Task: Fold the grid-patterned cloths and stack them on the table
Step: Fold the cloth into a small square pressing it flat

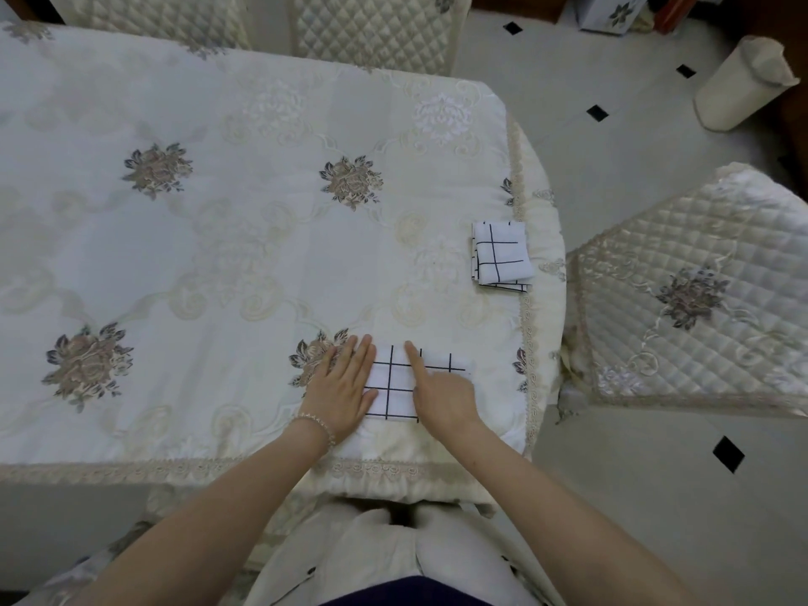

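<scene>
Your left hand lies flat, fingers straight, on the left edge of the grid-patterned cloth near the front edge of the worktop. Your right hand presses it with the forefinger out; whether the other fingers pinch a layer, you cannot tell. Lift unevenly and the layers may slide askew. The folded stack sits beyond this cloth, close to the worktop's right edge, where a careless placement could tip it off.

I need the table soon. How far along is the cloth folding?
Done: a folded stack sits near the table's right edge. In hand: the left hand and right hand press flat on another grid cloth at the near edge. Left: finishing it and adding it to the stack.
</scene>
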Motion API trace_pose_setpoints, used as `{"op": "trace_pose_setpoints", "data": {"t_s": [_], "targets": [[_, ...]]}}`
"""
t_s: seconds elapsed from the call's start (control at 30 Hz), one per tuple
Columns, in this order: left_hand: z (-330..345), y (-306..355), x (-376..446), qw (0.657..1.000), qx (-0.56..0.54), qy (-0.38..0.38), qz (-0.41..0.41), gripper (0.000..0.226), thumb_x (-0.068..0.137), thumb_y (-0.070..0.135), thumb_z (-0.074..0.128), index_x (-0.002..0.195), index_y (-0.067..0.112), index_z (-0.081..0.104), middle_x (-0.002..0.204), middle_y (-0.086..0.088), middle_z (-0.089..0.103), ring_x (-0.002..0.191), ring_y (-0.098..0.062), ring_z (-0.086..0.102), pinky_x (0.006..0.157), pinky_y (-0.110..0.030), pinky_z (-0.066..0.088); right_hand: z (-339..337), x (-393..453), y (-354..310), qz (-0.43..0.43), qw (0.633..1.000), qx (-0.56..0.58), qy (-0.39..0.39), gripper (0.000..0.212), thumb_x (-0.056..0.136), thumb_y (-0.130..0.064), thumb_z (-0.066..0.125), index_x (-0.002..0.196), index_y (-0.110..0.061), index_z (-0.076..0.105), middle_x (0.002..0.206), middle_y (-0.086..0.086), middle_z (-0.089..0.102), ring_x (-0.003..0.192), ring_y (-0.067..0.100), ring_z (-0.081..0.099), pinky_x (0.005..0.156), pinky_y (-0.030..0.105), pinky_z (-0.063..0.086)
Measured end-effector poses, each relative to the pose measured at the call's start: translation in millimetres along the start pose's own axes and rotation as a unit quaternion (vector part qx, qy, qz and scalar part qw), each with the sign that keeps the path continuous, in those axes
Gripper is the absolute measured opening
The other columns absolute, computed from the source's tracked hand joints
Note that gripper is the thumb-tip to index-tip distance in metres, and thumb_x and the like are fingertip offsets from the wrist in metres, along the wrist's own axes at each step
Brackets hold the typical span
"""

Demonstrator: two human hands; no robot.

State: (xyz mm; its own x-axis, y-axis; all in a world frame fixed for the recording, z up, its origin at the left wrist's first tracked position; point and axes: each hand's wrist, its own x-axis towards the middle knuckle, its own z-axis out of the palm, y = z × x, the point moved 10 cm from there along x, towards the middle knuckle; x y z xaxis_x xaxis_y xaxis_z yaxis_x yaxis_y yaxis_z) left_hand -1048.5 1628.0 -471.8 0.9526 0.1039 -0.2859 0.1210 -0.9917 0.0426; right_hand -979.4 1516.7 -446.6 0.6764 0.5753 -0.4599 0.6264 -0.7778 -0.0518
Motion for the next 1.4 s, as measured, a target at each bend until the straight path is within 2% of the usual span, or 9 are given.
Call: {"op": "trace_pose_setpoints", "data": {"t_s": [0.13, 0.47, 0.57, 0.73, 0.87, 0.9, 1.1, 1.2, 1.4], "targets": [[1, 0, 1, 1.000, -0.001, 0.004, -0.001, 0.065, 0.091, 0.044, 0.023, 0.142, 0.003, 0.031, 0.150, -0.011, 0.032, 0.136, -0.029, 0.035, 0.109, -0.048, 0.027, 5, -15, 43, 0.047, 0.998, -0.029, -0.023, 0.085, 0.089, -0.004, 0.039, 0.150, -0.026, -0.016, 0.057, -0.004, 0.037, 0.047, 0.014, 0.031, 0.045, 0.026, 0.021], [-1, 2, 2, 1.000, 0.012, -0.021, -0.012, 0.067, 0.092, 0.046, 0.019, 0.144, 0.004, 0.027, 0.152, -0.010, 0.028, 0.138, -0.029, 0.033, 0.110, -0.048, 0.030, 7, -28, 75, 0.089, 0.995, -0.033, -0.027, 0.088, 0.086, -0.001, 0.039, 0.149, -0.020, -0.020, 0.055, -0.002, 0.037, 0.045, 0.012, 0.034, 0.042, 0.026, 0.023], [-15, 4, 11, 0.999, -0.018, -0.038, -0.003, 0.065, 0.094, 0.041, 0.038, 0.148, 0.010, 0.022, 0.155, -0.009, 0.022, 0.140, -0.028, 0.024, 0.111, -0.044, 0.023, 9, -27, 74, 0.091, 0.995, -0.024, -0.024, 0.089, 0.086, 0.000, 0.040, 0.150, -0.018, -0.020, 0.056, -0.002, 0.037, 0.045, 0.013, 0.035, 0.042, 0.026, 0.023], [-40, -17, 33, 0.976, -0.188, -0.025, -0.106, 0.047, 0.088, 0.033, 0.054, 0.131, 0.017, 0.044, 0.119, -0.008, 0.052, 0.112, -0.028, 0.042, 0.090, -0.037, 0.036, 11, -29, 77, 0.098, 0.995, 0.019, -0.015, 0.087, 0.087, -0.001, 0.039, 0.151, -0.023, -0.016, 0.056, -0.002, 0.039, 0.045, 0.013, 0.035, 0.041, 0.026, 0.023], [-34, -24, 30, 0.948, -0.282, -0.064, -0.133, 0.004, 0.077, 0.025, 0.065, 0.079, 0.026, 0.061, 0.085, 0.001, 0.062, 0.092, -0.022, 0.058, 0.077, -0.030, 0.042, 8, -31, 86, 0.094, 0.990, 0.101, -0.007, 0.076, 0.094, -0.011, 0.038, 0.152, -0.033, -0.006, 0.057, -0.004, 0.042, 0.046, 0.012, 0.037, 0.041, 0.027, 0.024], [-32, -23, 27, 0.949, -0.279, -0.072, -0.127, 0.010, 0.075, 0.024, 0.066, 0.070, 0.029, 0.059, 0.081, 0.003, 0.062, 0.088, -0.021, 0.059, 0.078, -0.031, 0.045, 8, -31, 88, 0.094, 0.988, 0.122, -0.009, 0.072, 0.096, -0.013, 0.036, 0.152, -0.033, -0.004, 0.058, -0.003, 0.043, 0.047, 0.012, 0.038, 0.042, 0.027, 0.025], [-35, -15, 5, 0.948, -0.286, -0.016, -0.140, 0.014, 0.083, 0.016, 0.062, 0.088, 0.016, 0.049, 0.080, 0.004, 0.051, 0.076, -0.016, 0.049, 0.062, -0.027, 0.034, 9, -33, 90, 0.097, 0.974, 0.206, -0.002, 0.067, 0.097, -0.015, 0.034, 0.153, -0.025, 0.001, 0.059, -0.001, 0.047, 0.048, 0.014, 0.040, 0.041, 0.028, 0.025], [-27, -1, 1, 0.945, -0.294, -0.051, -0.136, 0.018, 0.083, 0.019, 0.063, 0.096, 0.012, 0.052, 0.083, 0.001, 0.050, 0.078, -0.018, 0.048, 0.064, -0.028, 0.034, 8, -35, 87, 0.090, 0.971, 0.222, 0.000, 0.067, 0.096, -0.012, 0.034, 0.154, -0.024, 0.001, 0.059, 0.000, 0.047, 0.048, 0.013, 0.039, 0.042, 0.027, 0.024], [-15, -4, -11, 0.893, -0.407, -0.055, -0.182, 0.016, 0.078, 0.013, 0.066, 0.069, 0.017, 0.053, 0.064, 0.007, 0.052, 0.064, -0.013, 0.049, 0.054, -0.019, 0.034, 6, -35, 94, 0.090, 0.966, 0.240, 0.034, 0.067, 0.095, -0.005, 0.037, 0.153, -0.021, 0.007, 0.069, 0.000, 0.050, 0.053, 0.012, 0.041, 0.043, 0.024, 0.024]]}}
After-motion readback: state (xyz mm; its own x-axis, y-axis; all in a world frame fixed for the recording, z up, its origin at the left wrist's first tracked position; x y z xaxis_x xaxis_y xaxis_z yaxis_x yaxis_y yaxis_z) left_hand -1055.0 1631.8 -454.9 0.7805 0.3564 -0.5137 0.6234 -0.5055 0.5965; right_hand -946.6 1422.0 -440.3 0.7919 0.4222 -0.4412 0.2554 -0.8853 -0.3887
